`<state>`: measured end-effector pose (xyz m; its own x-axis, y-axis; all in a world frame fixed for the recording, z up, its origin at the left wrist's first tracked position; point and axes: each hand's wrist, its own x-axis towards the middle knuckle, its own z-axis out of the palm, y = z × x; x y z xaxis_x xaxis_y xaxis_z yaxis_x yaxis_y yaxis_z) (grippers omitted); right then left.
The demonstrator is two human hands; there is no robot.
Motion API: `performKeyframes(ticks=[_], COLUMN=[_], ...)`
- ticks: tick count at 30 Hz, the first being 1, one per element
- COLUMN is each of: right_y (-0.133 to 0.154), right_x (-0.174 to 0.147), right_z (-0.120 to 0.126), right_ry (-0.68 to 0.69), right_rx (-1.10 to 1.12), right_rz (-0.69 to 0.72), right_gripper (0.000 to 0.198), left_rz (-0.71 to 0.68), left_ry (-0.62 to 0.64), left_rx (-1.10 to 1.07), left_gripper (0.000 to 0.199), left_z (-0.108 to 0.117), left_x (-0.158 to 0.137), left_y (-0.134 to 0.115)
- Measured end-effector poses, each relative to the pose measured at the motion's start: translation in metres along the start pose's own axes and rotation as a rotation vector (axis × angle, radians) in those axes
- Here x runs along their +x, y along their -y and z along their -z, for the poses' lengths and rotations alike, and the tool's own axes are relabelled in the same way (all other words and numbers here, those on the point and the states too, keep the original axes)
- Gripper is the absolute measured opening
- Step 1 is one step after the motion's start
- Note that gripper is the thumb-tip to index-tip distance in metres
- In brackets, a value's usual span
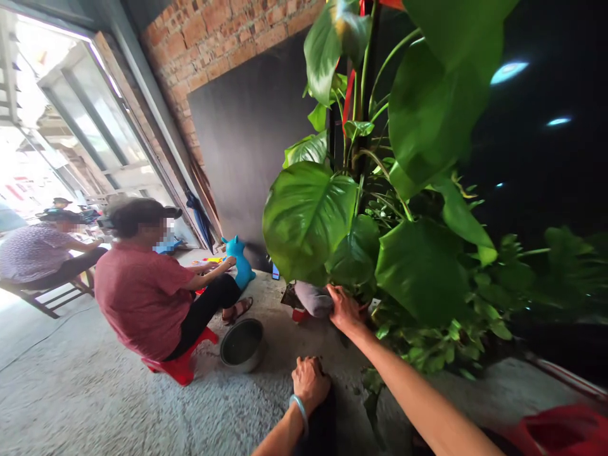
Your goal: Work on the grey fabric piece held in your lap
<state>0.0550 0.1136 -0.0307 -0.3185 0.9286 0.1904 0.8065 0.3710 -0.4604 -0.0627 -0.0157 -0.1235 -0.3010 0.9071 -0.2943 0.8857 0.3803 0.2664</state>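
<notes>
Just under the large leaves of a tall potted plant (311,218), my right hand (346,310) reaches forward with its fingers closed on the edge of a grey cloth (313,299). Leaves cover the top of that cloth. Lower down, my left hand (310,381), with a pale bangle (300,408) on the wrist, is curled above my dark trouser leg (319,424). Its fingertips are turned away, so whatever they may hold is hidden. Beside the cloth a small red object (299,315) stands on the floor.
A basin (242,345) of dark water stands left of my hands. Beyond it a person in a red shirt (137,297) sits on a red stool (187,367), near a blue toy animal (237,263). Another person (35,250) sits farther left. Red fabric (565,430) lies at lower right.
</notes>
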Motion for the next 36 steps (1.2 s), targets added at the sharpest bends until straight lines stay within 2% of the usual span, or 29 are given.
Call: performKeyframes(ticks=[2, 4, 6, 8, 10, 12, 14, 16, 18, 21, 22, 24, 26, 27, 29, 31, 33, 36], right_y=[-0.020, -0.036, -0.042, -0.036, -0.025, -0.016, -0.017, -0.027, -0.044, -0.072, -0.078, -0.082, -0.078, -0.074, -0.065, -0.058, -0.058, -0.070], right_x=[-0.005, -0.024, -0.045, -0.055, -0.047, -0.028, -0.012, -0.013, -0.036, -0.086, -0.098, -0.104, -0.084, -0.069, -0.041, -0.034, -0.054, -0.106], right_z=[-0.008, -0.019, -0.025, -0.020, -0.004, 0.014, 0.024, 0.022, 0.011, 0.003, 0.007, 0.025, 0.049, 0.059, 0.067, 0.057, 0.035, 0.009], right_ry=[0.029, 0.080, 0.123, 0.131, 0.066, -0.062, -0.154, -0.144, -0.081, -0.025, -0.049, -0.180, -0.337, -0.381, -0.338, -0.225, -0.118, -0.049], right_rx=[-0.016, -0.008, 0.030, 0.077, 0.122, 0.154, 0.156, 0.135, 0.120, 0.185, 0.236, 0.340, 0.367, 0.344, 0.297, 0.289, 0.307, 0.412], right_rz=[-0.086, -0.122, -0.082, -0.007, 0.075, 0.132, 0.103, 0.006, -0.070, -0.030, 0.012, 0.086, 0.044, -0.026, -0.210, -0.314, -0.329, -0.233], right_gripper=[0.067, 0.058, 0.057, 0.066, 0.079, 0.087, 0.084, 0.072, 0.062, 0.069, 0.074, 0.079, 0.078, 0.074, 0.062, 0.052, 0.050, 0.056], left_rz=[0.003, 0.007, 0.019, 0.019, 0.010, 0.006, 0.008, 0.004, 0.007, 0.017, 0.017, 0.012, 0.003, -0.003, -0.015, -0.020, -0.017, -0.023], left_ry=[0.003, 0.015, 0.025, 0.041, 0.050, 0.048, 0.034, 0.024, 0.020, 0.029, 0.034, 0.041, 0.041, 0.040, 0.035, 0.033, 0.038, 0.048], left_rx=[-0.008, -0.011, -0.011, -0.002, 0.012, 0.015, 0.006, -0.005, -0.012, -0.008, -0.004, 0.005, 0.011, 0.015, 0.022, 0.028, 0.031, 0.037], left_gripper=[0.030, 0.030, 0.031, 0.032, 0.033, 0.033, 0.033, 0.031, 0.029, 0.028, 0.028, 0.028, 0.028, 0.028, 0.030, 0.032, 0.033, 0.031], left_z=[0.001, 0.003, 0.005, 0.006, 0.005, 0.005, 0.005, 0.005, 0.006, 0.007, 0.007, 0.008, 0.008, 0.007, 0.006, 0.004, 0.003, 0.003], left_x=[0.000, 0.000, 0.001, 0.002, 0.001, 0.000, -0.001, -0.002, -0.001, 0.000, 0.001, 0.001, 0.001, 0.001, 0.000, -0.001, -0.001, 0.000], left_y=[-0.001, -0.001, -0.001, -0.003, -0.005, -0.007, -0.008, -0.007, -0.005, -0.002, -0.001, -0.002, -0.005, -0.007, -0.010, -0.012, -0.012, -0.010])
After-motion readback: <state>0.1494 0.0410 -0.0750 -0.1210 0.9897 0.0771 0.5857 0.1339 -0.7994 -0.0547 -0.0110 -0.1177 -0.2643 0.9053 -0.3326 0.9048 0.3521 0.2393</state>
